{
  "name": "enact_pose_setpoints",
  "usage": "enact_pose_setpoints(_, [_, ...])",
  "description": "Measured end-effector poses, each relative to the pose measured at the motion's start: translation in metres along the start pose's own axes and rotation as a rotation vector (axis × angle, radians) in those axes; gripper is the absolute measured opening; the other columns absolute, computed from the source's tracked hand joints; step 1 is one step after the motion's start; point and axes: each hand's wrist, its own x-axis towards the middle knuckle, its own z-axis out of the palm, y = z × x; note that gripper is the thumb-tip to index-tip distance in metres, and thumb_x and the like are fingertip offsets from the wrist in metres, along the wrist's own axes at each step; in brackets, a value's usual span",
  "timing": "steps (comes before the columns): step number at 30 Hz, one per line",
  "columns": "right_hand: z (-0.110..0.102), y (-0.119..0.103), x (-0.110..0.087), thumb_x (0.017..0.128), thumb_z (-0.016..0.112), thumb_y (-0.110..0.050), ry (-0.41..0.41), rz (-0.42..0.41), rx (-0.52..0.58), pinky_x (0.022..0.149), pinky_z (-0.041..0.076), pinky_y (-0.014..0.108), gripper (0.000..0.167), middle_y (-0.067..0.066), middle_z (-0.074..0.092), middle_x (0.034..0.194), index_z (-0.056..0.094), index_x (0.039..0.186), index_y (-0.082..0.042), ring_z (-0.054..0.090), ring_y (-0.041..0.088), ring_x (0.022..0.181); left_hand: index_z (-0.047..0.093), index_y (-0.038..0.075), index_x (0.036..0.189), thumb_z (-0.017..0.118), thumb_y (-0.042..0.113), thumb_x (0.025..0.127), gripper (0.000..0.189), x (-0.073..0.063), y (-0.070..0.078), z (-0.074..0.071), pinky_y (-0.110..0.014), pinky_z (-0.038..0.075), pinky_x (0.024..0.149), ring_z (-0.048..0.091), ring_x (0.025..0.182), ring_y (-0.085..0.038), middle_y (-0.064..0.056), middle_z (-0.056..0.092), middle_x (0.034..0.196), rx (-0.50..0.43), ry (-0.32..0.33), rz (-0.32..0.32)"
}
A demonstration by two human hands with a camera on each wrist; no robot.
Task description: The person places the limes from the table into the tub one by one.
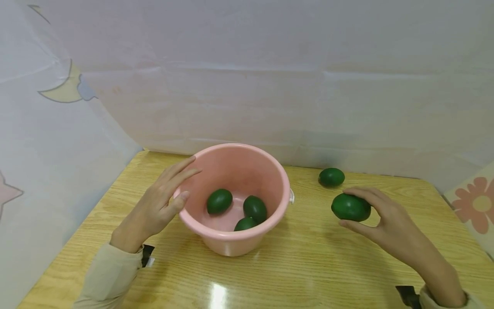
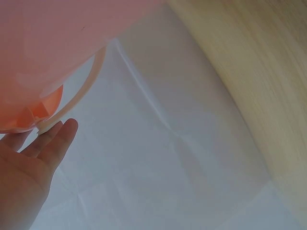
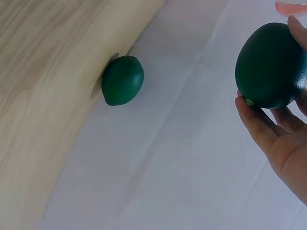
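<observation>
A pink bucket (image 1: 230,246) stands upright on the table, with several dark green oval fruits in view, three of them (image 1: 219,201) inside it. My left hand (image 1: 156,206) rests at the bucket's left rim, its fingers fairly straight and the thumb by the edge. The left wrist view shows its fingertips (image 2: 70,129) against the rim beside the white handle (image 2: 88,82). Right of the bucket, my right hand (image 1: 390,221) holds a smooth dark green oval fruit (image 1: 350,207) between thumb and fingers. Behind it, another such fruit (image 1: 331,177) lies on the table.
The yellowish wooden table (image 1: 308,274) carries the bucket. White patterned sheeting (image 1: 247,94) rises behind the table and along both sides. The bucket's handle mount (image 1: 291,196) sticks out at its right side.
</observation>
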Motion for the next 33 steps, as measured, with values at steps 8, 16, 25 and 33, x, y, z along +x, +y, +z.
enact_pose_setpoints(8, [-0.002, -0.009, 0.006, 0.064, 0.092, -0.015, -0.004, -0.001, -0.002, 0.087, 0.035, 0.0, 0.074, 0.005, 0.064, 0.125, 0.061, 0.131, -0.022, 0.042, -0.017, 0.113, 0.05, 0.015, 0.145, 0.054, 0.011, 0.093, 0.052, 0.0, 0.001, -0.001, -0.06, 0.036, 0.109, 0.034, 0.146, -0.027, -0.004, 0.035, 0.16, 0.004, -0.005, -0.002])
enact_pose_setpoints(16, [-0.004, -0.019, 0.014, 0.064, 0.092, -0.015, 0.009, -0.029, 0.0, 0.088, 0.035, 0.002, 0.073, 0.003, 0.065, 0.123, 0.062, 0.13, -0.023, 0.046, -0.014, 0.112, 0.05, 0.016, 0.145, 0.056, 0.011, 0.092, 0.053, 0.0, 0.002, -0.003, -0.059, 0.036, 0.109, 0.034, 0.146, -0.026, -0.004, 0.035, 0.16, 0.009, -0.017, -0.009])
enact_pose_setpoints(25, [-0.006, -0.03, 0.023, 0.063, 0.093, -0.015, 0.026, -0.048, -0.006, 0.089, 0.036, 0.002, 0.076, 0.004, 0.064, 0.125, 0.062, 0.132, -0.023, 0.05, -0.008, 0.112, 0.05, 0.016, 0.145, 0.055, 0.012, 0.093, 0.053, 0.0, -0.001, -0.001, -0.06, 0.036, 0.109, 0.033, 0.147, -0.026, -0.004, 0.035, 0.16, 0.008, -0.012, -0.004])
enact_pose_setpoints(33, [-0.008, -0.038, 0.03, 0.06, 0.093, -0.012, 0.034, -0.082, -0.009, 0.091, 0.036, 0.001, 0.078, 0.007, 0.063, 0.129, 0.062, 0.132, -0.022, 0.056, 0.007, 0.113, 0.05, 0.016, 0.145, 0.056, 0.011, 0.093, 0.052, 0.0, 0.0, -0.002, -0.058, 0.035, 0.11, 0.033, 0.147, -0.025, -0.004, 0.035, 0.16, 0.006, -0.016, -0.008])
